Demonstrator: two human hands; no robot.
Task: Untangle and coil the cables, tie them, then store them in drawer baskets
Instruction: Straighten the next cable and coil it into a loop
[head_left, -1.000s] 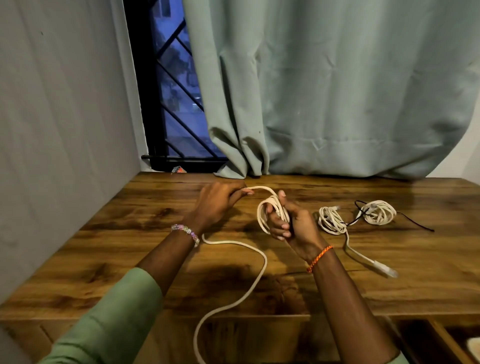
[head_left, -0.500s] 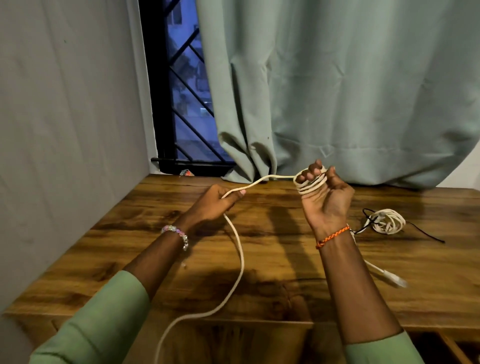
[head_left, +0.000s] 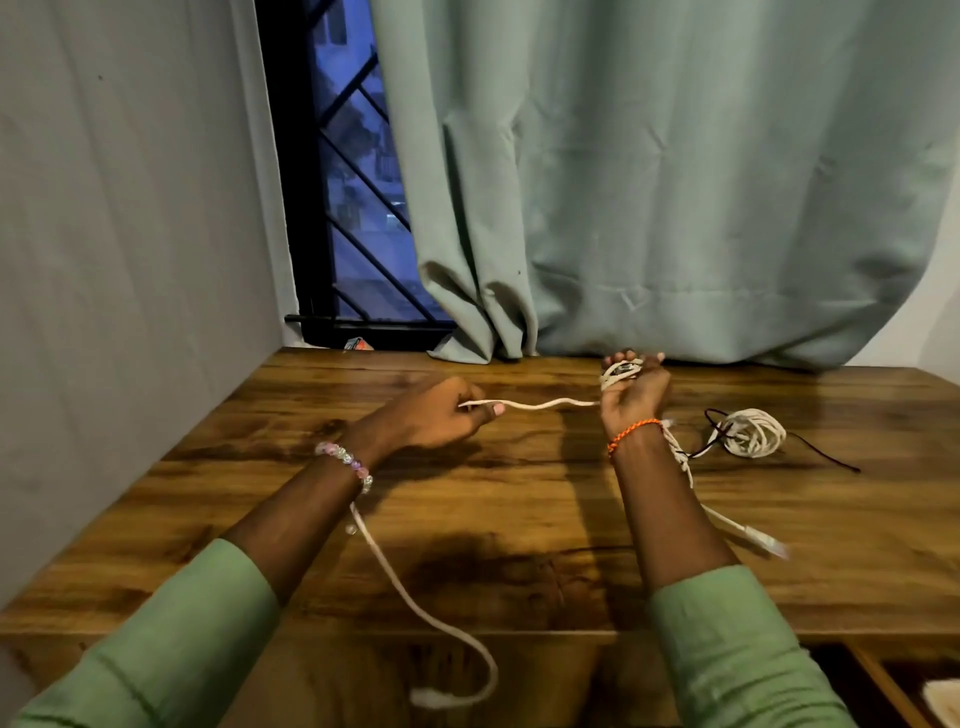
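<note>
A white cable (head_left: 545, 404) stretches between my two hands above the wooden table (head_left: 519, 499). My right hand (head_left: 631, 397) is raised with several loops of this cable wound around its fingers. My left hand (head_left: 436, 418) pinches the cable's free length, which runs under my left wrist and hangs off the front edge, ending in a white plug (head_left: 428, 697). A second white cable (head_left: 727, 519) lies behind my right forearm, its connector (head_left: 766, 543) on the table. A coiled white bundle (head_left: 753, 433) with a thin black cord (head_left: 826, 457) rests at the right.
A grey-green curtain (head_left: 675, 208) hangs behind the table, beside a barred window (head_left: 353, 208). A grey wall (head_left: 130, 260) bounds the left side. An open drawer (head_left: 893, 686) shows at the lower right, with something white in it.
My left hand has moved down and right, drawing the cable taut toward my right hand. Less loose cable lies on the table, and its plug end now hangs in view at the front edge.
</note>
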